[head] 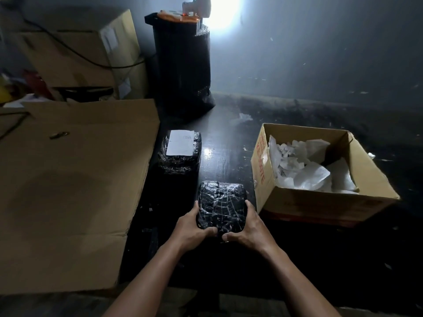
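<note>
The wrapped parcel (221, 207) lies between the fingers (196, 208), with a labelled parcel (180, 152) on the surface (229, 143) just beyond them, a flattened carton (68, 179) to their left, an open box (297, 202) holding crumpled paper (304, 170) to their right, and a tall bundle (183, 65) well behind.

A bright lamp (225, 12) is glaring off the grey wall (332, 53) beyond the far edge of the worktop (229, 161), and its light is glinting on that dark, glossy surface. Cartons (57, 62) are standing stacked at the far left corner, with a black cable (96, 62) trailing across them. A cardboard sheet (68, 179) is lying along the left edge.
</note>
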The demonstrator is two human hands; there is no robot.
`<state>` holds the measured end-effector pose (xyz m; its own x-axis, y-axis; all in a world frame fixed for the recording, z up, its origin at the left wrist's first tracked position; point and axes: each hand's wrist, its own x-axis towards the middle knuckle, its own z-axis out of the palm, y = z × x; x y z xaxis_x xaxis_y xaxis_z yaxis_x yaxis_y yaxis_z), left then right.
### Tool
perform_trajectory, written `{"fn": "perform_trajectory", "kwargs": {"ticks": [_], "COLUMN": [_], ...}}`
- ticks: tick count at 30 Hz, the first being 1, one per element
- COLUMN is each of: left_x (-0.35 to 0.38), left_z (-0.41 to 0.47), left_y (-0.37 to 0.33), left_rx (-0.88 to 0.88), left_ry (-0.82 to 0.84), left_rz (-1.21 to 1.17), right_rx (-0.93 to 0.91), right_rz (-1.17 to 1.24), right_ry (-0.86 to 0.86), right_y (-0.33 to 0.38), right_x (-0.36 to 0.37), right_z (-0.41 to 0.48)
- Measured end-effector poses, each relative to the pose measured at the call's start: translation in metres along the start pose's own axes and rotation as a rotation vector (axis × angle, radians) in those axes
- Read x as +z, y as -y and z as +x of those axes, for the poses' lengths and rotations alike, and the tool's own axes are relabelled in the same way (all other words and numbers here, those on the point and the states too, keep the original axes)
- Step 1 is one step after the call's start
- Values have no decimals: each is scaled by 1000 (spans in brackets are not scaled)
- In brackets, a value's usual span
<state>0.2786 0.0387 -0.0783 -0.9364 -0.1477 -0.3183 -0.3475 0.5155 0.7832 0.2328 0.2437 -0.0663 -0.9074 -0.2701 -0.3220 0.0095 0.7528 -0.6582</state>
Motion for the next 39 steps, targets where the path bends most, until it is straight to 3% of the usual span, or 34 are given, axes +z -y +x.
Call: {"fn": "perform_trajectory", "kwargs": {"ticks": [10,20,28,39], "left_x": [-79,-164,-194,-186], "left_z": [50,135,196,220], "left_y": [-38,-46,-38,6], "left_rx": [156,130,120,150], "left_ry": [-160,-252,-180,-178], "left_rz": [338,541,521,266], "right_rx": [-194,-208,-202,-186], "right_rz": [-318,-453,-442,-423], "right_ry": [75,41,33,25], "right_y": [72,154,185,184], "right_x": [-26,-34,-33,-6], "right_z": [49,141,220,300]}}
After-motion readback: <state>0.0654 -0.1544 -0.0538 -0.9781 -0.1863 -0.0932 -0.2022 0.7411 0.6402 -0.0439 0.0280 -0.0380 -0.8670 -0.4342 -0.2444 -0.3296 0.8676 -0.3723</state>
